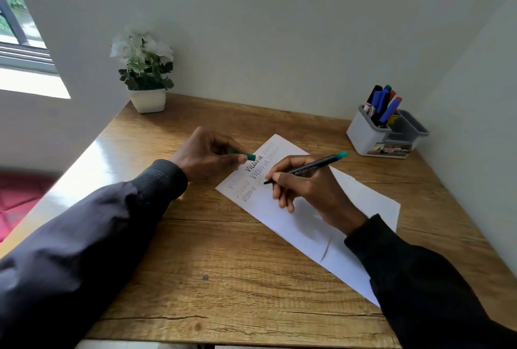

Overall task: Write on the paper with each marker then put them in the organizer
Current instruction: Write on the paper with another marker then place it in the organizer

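Right hand (307,189) pinches marker (313,165), left hand (204,152) cap (246,156)

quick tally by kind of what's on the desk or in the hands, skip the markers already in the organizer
marker: 1, in the right hand
teal cap: 1, in the left hand
paper: 1, perhaps stacked sheets
organizer: 1
potted plant: 1
total: 5

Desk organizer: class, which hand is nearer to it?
Right. The right hand, gripping the marker, is left of the organizer; the left hand, holding the green cap, sits farther left.
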The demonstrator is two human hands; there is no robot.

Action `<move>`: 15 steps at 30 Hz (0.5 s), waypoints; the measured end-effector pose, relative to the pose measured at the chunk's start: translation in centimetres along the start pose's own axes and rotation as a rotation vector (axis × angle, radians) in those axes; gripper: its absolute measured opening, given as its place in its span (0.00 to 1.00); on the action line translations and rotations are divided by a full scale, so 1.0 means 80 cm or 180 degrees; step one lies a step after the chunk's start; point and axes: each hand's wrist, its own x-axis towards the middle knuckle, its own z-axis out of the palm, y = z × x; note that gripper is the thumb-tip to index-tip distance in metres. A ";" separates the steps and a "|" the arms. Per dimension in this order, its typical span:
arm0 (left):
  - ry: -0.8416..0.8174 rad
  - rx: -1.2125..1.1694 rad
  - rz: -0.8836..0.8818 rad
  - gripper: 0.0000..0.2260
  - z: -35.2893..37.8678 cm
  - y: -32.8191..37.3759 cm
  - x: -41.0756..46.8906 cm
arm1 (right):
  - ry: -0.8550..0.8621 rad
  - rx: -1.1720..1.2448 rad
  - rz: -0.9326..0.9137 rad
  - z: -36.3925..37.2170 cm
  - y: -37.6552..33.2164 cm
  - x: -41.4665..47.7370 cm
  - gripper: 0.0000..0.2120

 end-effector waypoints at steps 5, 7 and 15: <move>-0.0217 0.0081 -0.0175 0.07 -0.001 0.000 -0.004 | -0.0095 -0.0053 0.0024 0.024 0.009 -0.012 0.04; -0.0251 0.0176 -0.0200 0.07 -0.001 0.001 -0.004 | -0.0026 -0.0146 0.0001 0.030 0.013 -0.016 0.04; -0.0253 0.0333 -0.0222 0.06 -0.001 0.000 -0.003 | 0.0222 -0.0365 -0.0237 0.039 0.016 -0.021 0.05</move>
